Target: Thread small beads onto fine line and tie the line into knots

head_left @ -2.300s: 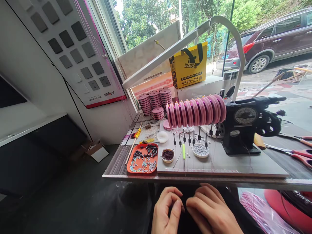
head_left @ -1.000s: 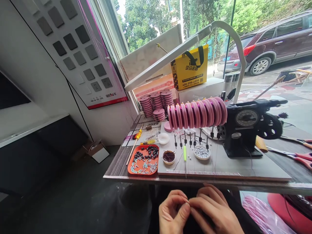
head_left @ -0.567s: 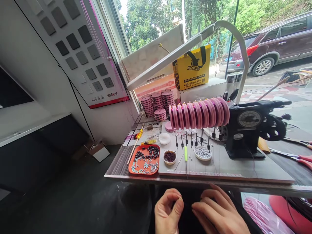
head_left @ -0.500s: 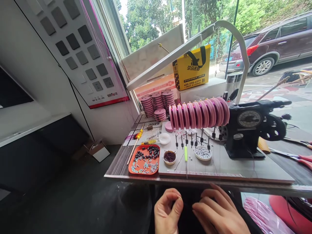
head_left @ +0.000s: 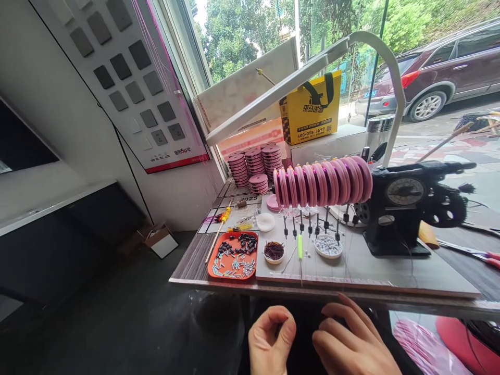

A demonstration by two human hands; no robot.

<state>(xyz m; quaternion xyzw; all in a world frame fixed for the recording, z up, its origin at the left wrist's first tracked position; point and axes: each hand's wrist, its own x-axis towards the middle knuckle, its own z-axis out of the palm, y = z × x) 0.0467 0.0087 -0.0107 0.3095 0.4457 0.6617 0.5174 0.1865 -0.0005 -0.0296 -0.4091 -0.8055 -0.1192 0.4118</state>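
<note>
Below the table's front edge, my left hand [head_left: 272,338] has its thumb and index finger pinched together. Whatever lies in that pinch is too small to make out. Just to its right, my right hand [head_left: 351,336] has its fingers bent inward, with the thumb hidden beneath them; I cannot see what they hold. On the table beyond, a black winding machine [head_left: 396,224] carries a row of pink spools [head_left: 324,182]. Black weights [head_left: 317,230] hang on threads under them. A light-green-handled hook tool [head_left: 300,247] lies on the board [head_left: 363,265].
An orange tray [head_left: 211,266] holds small black and metallic parts. Beside it are a dish of dark pieces [head_left: 274,251] and a dish of silvery beads [head_left: 328,246]. Pink spools [head_left: 253,162] stand stacked at the back. A white lamp arm [head_left: 289,86] arches overhead; scissors [head_left: 469,250] lie at right.
The whole view has shifted slightly to the right. My left hand keeps its pinch, its finger loop looking narrower, and my right hand stays bent close by.
</note>
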